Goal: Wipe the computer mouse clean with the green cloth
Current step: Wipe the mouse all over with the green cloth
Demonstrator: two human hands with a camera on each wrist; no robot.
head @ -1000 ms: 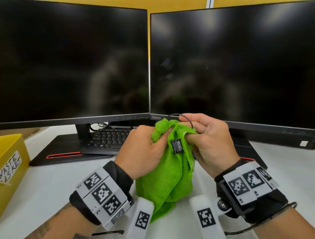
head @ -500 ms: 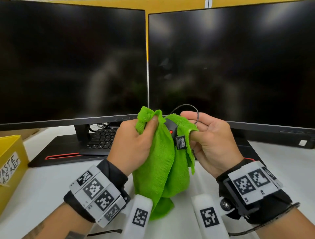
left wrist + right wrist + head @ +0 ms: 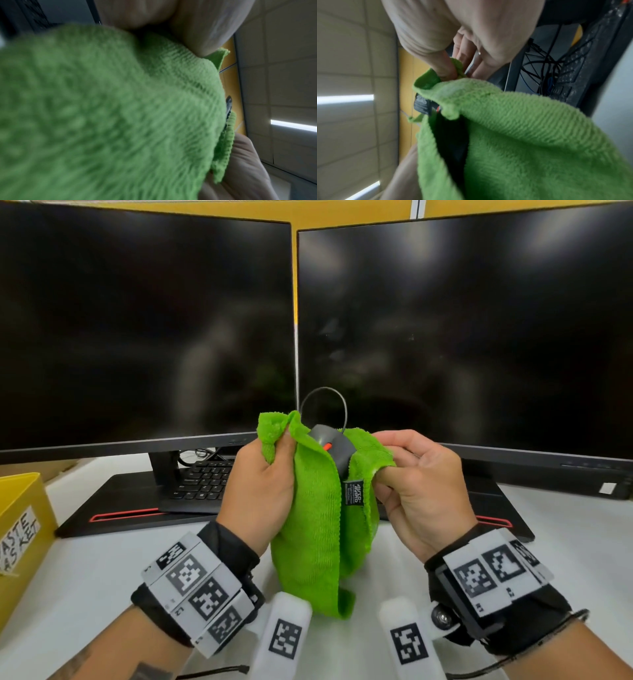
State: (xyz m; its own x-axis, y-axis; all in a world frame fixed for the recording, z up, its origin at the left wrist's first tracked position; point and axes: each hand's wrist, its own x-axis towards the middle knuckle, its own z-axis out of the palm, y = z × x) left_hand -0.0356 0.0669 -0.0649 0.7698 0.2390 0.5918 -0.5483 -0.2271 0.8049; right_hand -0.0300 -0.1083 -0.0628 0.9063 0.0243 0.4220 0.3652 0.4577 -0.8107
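A dark grey computer mouse [image 3: 331,447] with a red scroll wheel is held up in front of the monitors, wrapped in the green cloth [image 3: 318,529]. Only its front end shows between two cloth folds. Its cable [image 3: 343,405] loops up behind it. My left hand [image 3: 263,484] grips the left fold of cloth in a curled fist. My right hand [image 3: 411,477] pinches the right fold against the mouse's side. The cloth [image 3: 120,108] fills the left wrist view; in the right wrist view the mouse [image 3: 423,104] peeks from the cloth [image 3: 522,135].
Two dark monitors [image 3: 147,330] [image 3: 479,337] stand close behind my hands. A black keyboard [image 3: 202,484] lies under the left screen on a black mat [image 3: 113,508]. A yellow waste basket [image 3: 20,529] sits at the left edge of the white desk [image 3: 85,570].
Both hands have drawn the cloth apart and lifted a little. The mouse, fully covered one second ago, now shows its front and red wheel between the folds.
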